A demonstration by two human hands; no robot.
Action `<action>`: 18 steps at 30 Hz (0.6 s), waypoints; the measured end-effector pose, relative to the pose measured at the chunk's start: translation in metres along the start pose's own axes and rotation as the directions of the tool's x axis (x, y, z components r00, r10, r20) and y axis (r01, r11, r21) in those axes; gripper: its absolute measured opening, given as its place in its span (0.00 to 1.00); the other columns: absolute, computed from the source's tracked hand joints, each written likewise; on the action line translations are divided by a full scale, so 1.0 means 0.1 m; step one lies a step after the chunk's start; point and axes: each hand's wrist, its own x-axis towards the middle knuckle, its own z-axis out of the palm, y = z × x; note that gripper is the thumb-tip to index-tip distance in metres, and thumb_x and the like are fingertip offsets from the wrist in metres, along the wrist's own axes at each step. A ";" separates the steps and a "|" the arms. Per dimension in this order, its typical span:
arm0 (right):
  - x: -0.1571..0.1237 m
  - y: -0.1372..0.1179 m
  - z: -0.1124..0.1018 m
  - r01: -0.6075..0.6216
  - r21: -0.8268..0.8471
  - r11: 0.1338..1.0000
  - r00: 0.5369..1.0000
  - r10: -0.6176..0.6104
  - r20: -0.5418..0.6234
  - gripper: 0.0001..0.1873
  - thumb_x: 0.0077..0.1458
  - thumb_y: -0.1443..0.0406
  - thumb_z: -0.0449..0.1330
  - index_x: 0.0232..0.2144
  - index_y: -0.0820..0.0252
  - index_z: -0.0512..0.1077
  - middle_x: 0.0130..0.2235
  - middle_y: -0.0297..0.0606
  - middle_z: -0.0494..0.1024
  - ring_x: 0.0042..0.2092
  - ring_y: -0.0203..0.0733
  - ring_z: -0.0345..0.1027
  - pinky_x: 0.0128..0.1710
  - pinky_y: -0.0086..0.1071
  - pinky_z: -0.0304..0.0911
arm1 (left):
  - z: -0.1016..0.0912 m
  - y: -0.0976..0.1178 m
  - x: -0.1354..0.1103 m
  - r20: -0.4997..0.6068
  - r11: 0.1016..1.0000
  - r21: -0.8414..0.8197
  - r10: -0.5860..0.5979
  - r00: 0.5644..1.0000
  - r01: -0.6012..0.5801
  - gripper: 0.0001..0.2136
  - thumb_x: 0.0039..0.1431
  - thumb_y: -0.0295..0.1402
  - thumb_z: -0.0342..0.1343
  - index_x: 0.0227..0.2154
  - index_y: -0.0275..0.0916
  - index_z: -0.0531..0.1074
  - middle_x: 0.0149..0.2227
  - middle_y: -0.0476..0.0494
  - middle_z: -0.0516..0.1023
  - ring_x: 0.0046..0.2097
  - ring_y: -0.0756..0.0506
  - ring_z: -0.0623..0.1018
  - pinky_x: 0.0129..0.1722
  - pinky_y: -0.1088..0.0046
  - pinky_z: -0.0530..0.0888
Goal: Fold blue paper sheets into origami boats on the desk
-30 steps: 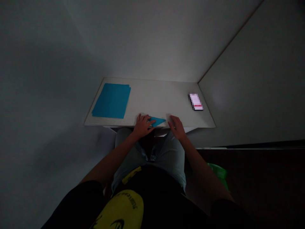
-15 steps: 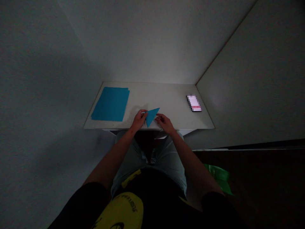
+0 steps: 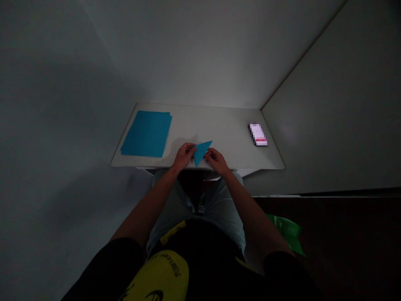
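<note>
A small blue paper folded into a triangle is held just above the near edge of a white table. My left hand pinches its left side. My right hand pinches its right lower edge. Both hands have their fingers closed on the paper. A stack of flat blue sheets lies at the table's left end, apart from my hands.
A phone with a lit screen lies near the table's right end. Grey walls close in the table at the back and the right. Something green lies on the dark floor by my right arm.
One second ago the folded paper lay flat under my left hand and my right hand rested beside it. Both hands have since lifted it and hold it as a triangle.
</note>
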 end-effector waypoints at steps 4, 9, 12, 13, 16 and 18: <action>0.01 -0.01 -0.01 -0.008 0.008 1.000 1.000 0.008 -0.009 0.27 0.60 0.43 0.65 0.52 0.51 0.75 0.35 0.35 0.81 0.37 0.43 0.74 0.44 0.39 0.72 | -0.01 -0.01 0.00 0.016 0.999 0.036 -0.004 1.000 0.004 0.21 0.63 0.53 0.66 0.44 0.40 0.75 0.43 0.41 0.83 0.38 0.46 0.82 0.32 0.73 0.79; 0.00 -0.01 0.01 -0.009 -0.025 1.000 1.000 0.009 -0.016 0.23 0.59 0.43 0.64 0.46 0.52 0.75 0.33 0.31 0.77 0.36 0.42 0.72 0.43 0.37 0.71 | 0.01 -0.01 -0.02 0.054 1.000 0.015 0.012 0.998 -0.013 0.21 0.63 0.52 0.65 0.48 0.41 0.75 0.42 0.42 0.82 0.36 0.47 0.81 0.30 0.74 0.79; 0.00 -0.01 0.03 -0.012 -0.030 0.999 1.000 0.011 -0.012 0.21 0.60 0.45 0.64 0.46 0.52 0.74 0.35 0.31 0.76 0.37 0.41 0.71 0.44 0.37 0.70 | 0.01 -0.01 -0.02 0.045 1.000 -0.006 -0.002 0.999 0.002 0.18 0.63 0.48 0.67 0.46 0.40 0.76 0.43 0.42 0.83 0.37 0.47 0.82 0.30 0.74 0.79; -0.01 -0.01 0.03 -0.013 -0.023 1.000 1.000 0.013 -0.010 0.22 0.59 0.46 0.64 0.48 0.52 0.74 0.35 0.31 0.77 0.37 0.41 0.71 0.44 0.37 0.70 | 0.02 -0.01 -0.02 0.032 1.000 -0.008 -0.011 0.999 0.011 0.17 0.63 0.47 0.67 0.46 0.40 0.76 0.44 0.41 0.83 0.38 0.46 0.82 0.30 0.74 0.79; -0.02 -0.02 0.03 -0.014 -0.017 1.000 1.000 0.014 -0.010 0.24 0.59 0.46 0.65 0.50 0.51 0.73 0.35 0.31 0.78 0.38 0.41 0.72 0.45 0.37 0.70 | 0.01 -0.02 -0.01 0.012 1.000 0.012 -0.022 1.000 0.022 0.17 0.64 0.47 0.67 0.46 0.40 0.76 0.46 0.40 0.83 0.39 0.46 0.82 0.30 0.75 0.79; -0.02 -0.02 0.03 -0.005 -0.016 1.000 1.000 0.005 -0.011 0.23 0.59 0.45 0.65 0.49 0.52 0.74 0.35 0.31 0.78 0.38 0.41 0.73 0.45 0.36 0.71 | 0.01 -0.02 -0.01 0.015 1.000 0.024 -0.016 1.000 0.015 0.18 0.64 0.48 0.66 0.46 0.40 0.76 0.46 0.40 0.83 0.39 0.46 0.82 0.30 0.75 0.79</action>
